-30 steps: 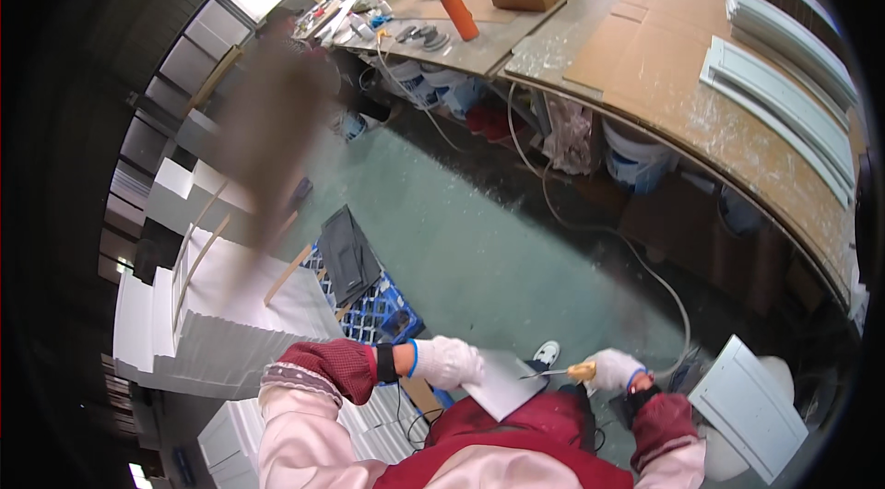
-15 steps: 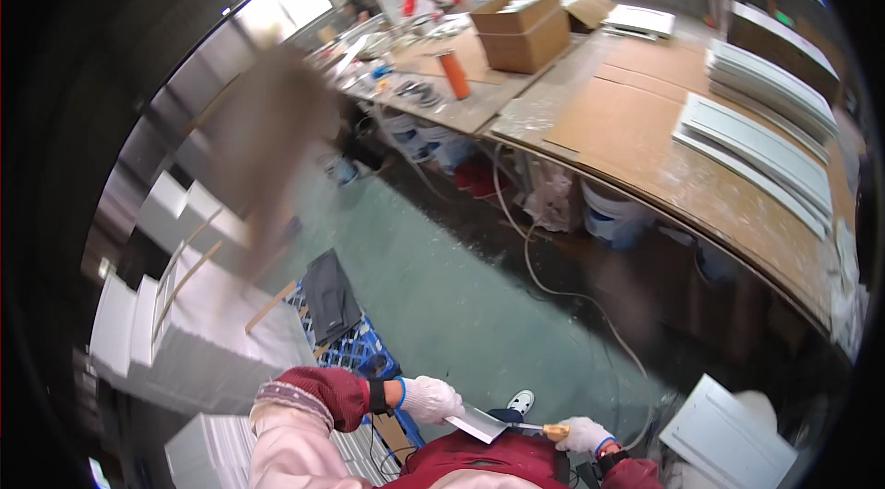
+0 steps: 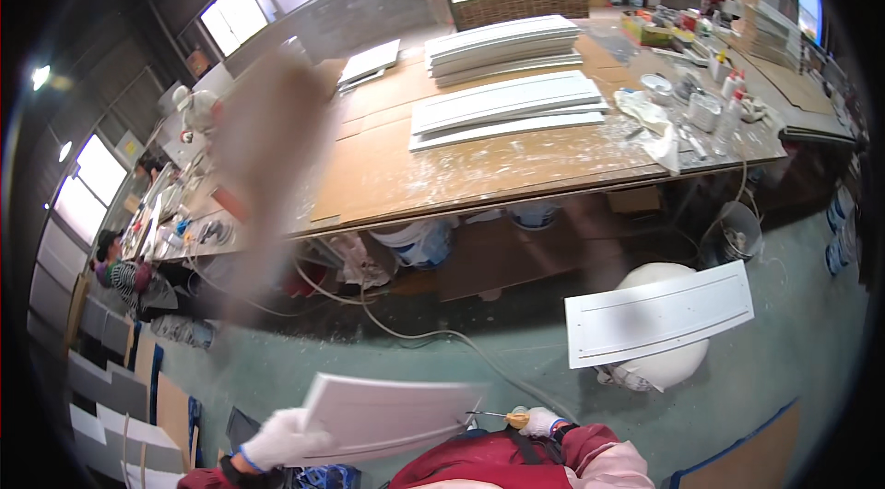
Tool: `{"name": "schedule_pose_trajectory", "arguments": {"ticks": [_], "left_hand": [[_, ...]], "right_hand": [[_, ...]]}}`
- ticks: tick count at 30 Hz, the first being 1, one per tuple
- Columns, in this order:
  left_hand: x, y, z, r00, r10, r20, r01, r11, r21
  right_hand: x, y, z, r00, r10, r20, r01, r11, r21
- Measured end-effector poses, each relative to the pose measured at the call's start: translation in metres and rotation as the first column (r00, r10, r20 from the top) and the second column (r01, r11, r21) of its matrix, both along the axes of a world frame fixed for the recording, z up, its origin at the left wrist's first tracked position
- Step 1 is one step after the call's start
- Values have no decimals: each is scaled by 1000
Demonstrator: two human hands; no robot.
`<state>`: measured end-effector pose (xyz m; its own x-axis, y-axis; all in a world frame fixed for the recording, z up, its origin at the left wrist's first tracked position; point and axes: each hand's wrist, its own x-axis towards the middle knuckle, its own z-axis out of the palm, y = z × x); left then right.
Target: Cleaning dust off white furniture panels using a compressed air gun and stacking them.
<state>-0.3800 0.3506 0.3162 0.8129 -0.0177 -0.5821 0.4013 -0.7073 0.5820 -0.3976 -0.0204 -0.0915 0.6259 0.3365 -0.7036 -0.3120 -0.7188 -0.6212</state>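
Observation:
My left hand (image 3: 293, 436), in a white knit glove, grips the left end of a white panel (image 3: 392, 415) with a grooved border. The panel is tilted in front of my red apron. My right hand (image 3: 542, 422), gloved too, is closed around the yellowish handle of a slim tool (image 3: 516, 417). Its thin dark shaft or blade points left, to the panel's right end; whether it touches is unclear. Ahead on the right, a similar white panel (image 3: 659, 314) lies across a rounded white support (image 3: 668, 365).
A cardboard-covered workbench (image 3: 369, 162) carries stacked white panels (image 3: 502, 51). Bottles, tubs and a rag (image 3: 650, 120) sit at its right end. A pale hose (image 3: 415, 334) runs across the floor. Boards (image 3: 129, 429) stand at lower left. Other people (image 3: 138, 282) are farther off. A brown blur covers part of the left.
My view has swung right, bringing the bench's panel stacks to the middle. The panel in my left hand has turned from narrow to showing its broad face. My right hand still holds the tool.

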Motion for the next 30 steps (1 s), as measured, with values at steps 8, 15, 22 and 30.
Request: {"name": "schedule_pose_trajectory", "arguments": {"ticks": [8,15,22,30], "left_hand": [[48,-41,59,862,351,366,-87,814,-575],[175,-68,-28,800,500,330,-17,569,-822],[388,-146,-119,855,519,-15,-109,152,-982],[589,-156,-152,875,480,-70,-176,180,-968]], "right_hand": [[-36,-43,-26,889,-451,-77,457,870,184],[-31,-57,-83,832,-543,-109,546,770,329],[39,-46,-55,861,-230,454,153,968,200],[143,-16,19,679,-651,-339,669,739,-81]]}}
